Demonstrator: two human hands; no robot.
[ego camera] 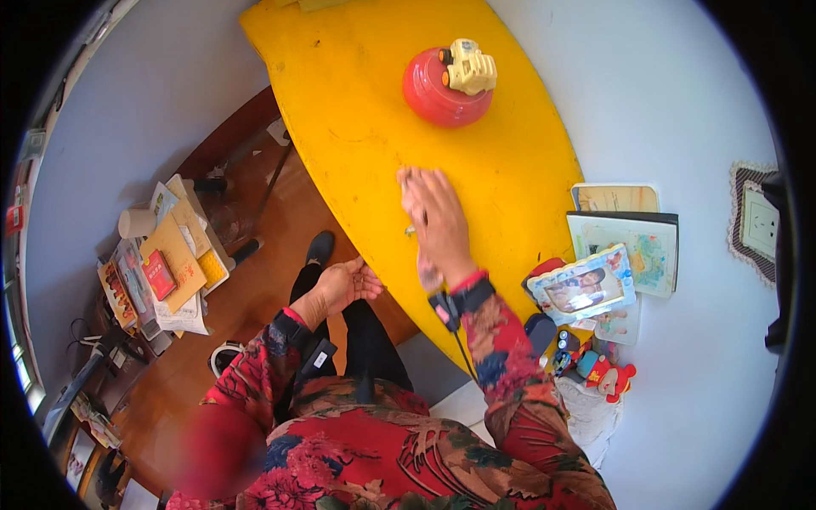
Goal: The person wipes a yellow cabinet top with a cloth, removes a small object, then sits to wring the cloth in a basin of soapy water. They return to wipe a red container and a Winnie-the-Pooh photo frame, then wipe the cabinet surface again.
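Observation:
My right hand [440, 220] lies over a pale pink cloth [429, 273], pressing it against the yellow tabletop [510, 172]. Part of the cloth shows past my fingertips and below the palm; the rest is hidden under the hand. Beside it on the left is a small scrap [410, 230], too small to identify. My left hand [347, 285] is at the table's near left edge, palm partly up and fingers apart, holding nothing. Farther back stands a round red container [440, 105], with a cream toy vehicle [470, 69] resting on top.
Picture frames [583, 287] and a flat board [644, 245] lean by the wall on the right. A red plush toy [609, 376] and a dark case [540, 333] sit at the near right corner. Left, papers and a red box [159, 274] cover a low piece of furniture.

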